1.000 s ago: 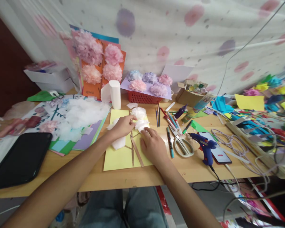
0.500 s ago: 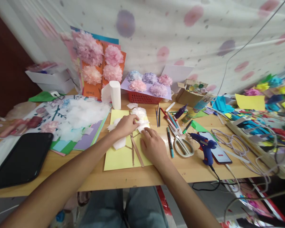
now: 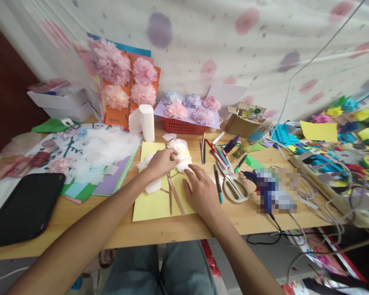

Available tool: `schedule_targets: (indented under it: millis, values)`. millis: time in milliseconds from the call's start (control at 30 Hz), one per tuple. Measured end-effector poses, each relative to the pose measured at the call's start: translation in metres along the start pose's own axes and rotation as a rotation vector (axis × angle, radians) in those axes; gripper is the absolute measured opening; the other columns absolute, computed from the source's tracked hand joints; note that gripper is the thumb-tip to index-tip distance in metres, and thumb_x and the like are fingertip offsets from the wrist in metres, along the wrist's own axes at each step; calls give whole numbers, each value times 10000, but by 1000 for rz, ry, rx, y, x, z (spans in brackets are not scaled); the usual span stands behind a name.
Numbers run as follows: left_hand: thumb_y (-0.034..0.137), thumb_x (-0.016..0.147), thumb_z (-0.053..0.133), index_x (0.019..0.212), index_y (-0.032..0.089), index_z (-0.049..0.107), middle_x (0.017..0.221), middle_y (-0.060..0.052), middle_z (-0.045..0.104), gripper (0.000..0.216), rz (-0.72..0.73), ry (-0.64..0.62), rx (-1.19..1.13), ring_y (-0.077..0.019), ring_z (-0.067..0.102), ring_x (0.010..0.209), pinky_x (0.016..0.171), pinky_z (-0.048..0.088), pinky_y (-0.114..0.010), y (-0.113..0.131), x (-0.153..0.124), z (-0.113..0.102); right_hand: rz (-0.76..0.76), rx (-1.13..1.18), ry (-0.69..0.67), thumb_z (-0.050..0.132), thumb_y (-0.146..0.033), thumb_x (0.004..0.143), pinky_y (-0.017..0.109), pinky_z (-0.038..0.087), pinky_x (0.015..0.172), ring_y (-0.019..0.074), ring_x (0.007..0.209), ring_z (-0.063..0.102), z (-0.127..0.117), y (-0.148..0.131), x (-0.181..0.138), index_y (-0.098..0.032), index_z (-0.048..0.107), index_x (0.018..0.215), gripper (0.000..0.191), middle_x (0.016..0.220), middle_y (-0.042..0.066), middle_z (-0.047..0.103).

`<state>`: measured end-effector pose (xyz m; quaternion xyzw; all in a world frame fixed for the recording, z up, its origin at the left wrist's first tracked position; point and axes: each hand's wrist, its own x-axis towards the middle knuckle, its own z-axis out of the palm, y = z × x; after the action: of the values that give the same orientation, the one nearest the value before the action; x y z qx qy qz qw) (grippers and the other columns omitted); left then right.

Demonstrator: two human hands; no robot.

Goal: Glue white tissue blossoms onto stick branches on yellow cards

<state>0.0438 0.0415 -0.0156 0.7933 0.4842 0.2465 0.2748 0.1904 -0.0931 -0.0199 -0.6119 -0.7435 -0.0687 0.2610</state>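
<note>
The left hand (image 3: 162,163), fingers curled (pinching or not, I cannot tell), is at the white tissue flower (image 3: 177,145) by the yellow sheet's (image 3: 150,207) far right corner; the right hand (image 3: 202,187), loosely open, empty, lies nearer the table's (image 3: 119,225) front edge.

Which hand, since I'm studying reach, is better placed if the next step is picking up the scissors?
Probably the right hand: it's nearer the scissors, with a marker between them. The left hand is farther away, close to the white tissue flower.
</note>
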Motion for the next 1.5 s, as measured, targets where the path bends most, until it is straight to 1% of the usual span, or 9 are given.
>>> schedule_targets:
  millis: [133, 233, 300, 533, 767, 1067, 1267, 1333, 1500]
  values:
    - [248, 822, 671, 1064, 179, 720, 918, -55, 768, 257, -16, 5, -8, -218, 714, 879, 793, 521, -299, 3, -2, -1, 89, 28, 283, 520, -212, 967, 402, 525, 963, 246, 1062, 671, -40, 10, -33, -216, 672, 1043, 170, 1107, 111, 721]
    - [247, 820, 667, 999, 191, 723, 892, -41, 765, 196, -8, 28, -28, -204, 709, 854, 768, 517, -290, 1, -3, -1, 377, -180, 555, 585, -304, 938, 397, 526, 827, 258, 865, 669, -68, 32, -70, -216, 635, 845, 138, 887, 103, 692]
    - [252, 814, 666, 956, 196, 725, 865, -33, 760, 164, 3, 46, -35, -199, 703, 831, 748, 511, -286, -1, -3, -1, 553, -289, 583, 596, -373, 917, 386, 502, 753, 261, 770, 640, -76, 51, -93, -218, 592, 754, 225, 761, 81, 650]
    - [296, 805, 698, 909, 196, 726, 828, -31, 743, 147, 67, 71, -65, -193, 685, 788, 701, 485, -285, -2, -6, -5, 753, -295, 448, 579, -570, 834, 470, 474, 839, 331, 898, 610, -71, 98, -117, -124, 661, 1100, 526, 1016, 189, 684]
    - [236, 826, 657, 861, 217, 737, 848, -28, 758, 89, 82, 37, 54, -204, 693, 823, 723, 491, -292, 2, -7, -5, 836, -215, 179, 590, -543, 799, 394, 426, 645, 290, 674, 580, -77, 117, -89, -192, 701, 814, 369, 692, 110, 652]
    - [231, 821, 676, 825, 209, 740, 830, -34, 774, 67, 36, 29, -33, -201, 710, 796, 721, 505, -293, -4, -5, -1, 863, -85, 213, 578, -527, 804, 409, 455, 666, 335, 737, 651, -80, 135, -81, -168, 747, 826, 398, 665, 127, 681]
    - [217, 822, 652, 842, 201, 735, 820, -32, 766, 86, 71, 6, -49, -198, 700, 786, 707, 481, -292, -2, -7, -3, 930, 114, 325, 643, -597, 787, 383, 487, 621, 249, 589, 626, -102, 107, -75, -133, 746, 926, 495, 662, 88, 703]
    - [211, 819, 652, 838, 197, 735, 830, -33, 768, 86, 75, 3, -66, -195, 698, 786, 700, 472, -288, -3, -7, -3, 868, 267, 260, 651, -607, 796, 342, 478, 567, 198, 526, 585, -106, 87, -66, -139, 736, 981, 510, 658, 57, 704]
    - [196, 816, 646, 837, 186, 743, 842, -35, 773, 100, 87, 6, -123, -191, 699, 790, 703, 466, -279, -9, -6, -1, 635, 373, -62, 619, -559, 851, 284, 392, 508, 172, 517, 563, -92, 40, -27, -182, 661, 745, 394, 560, 14, 631]
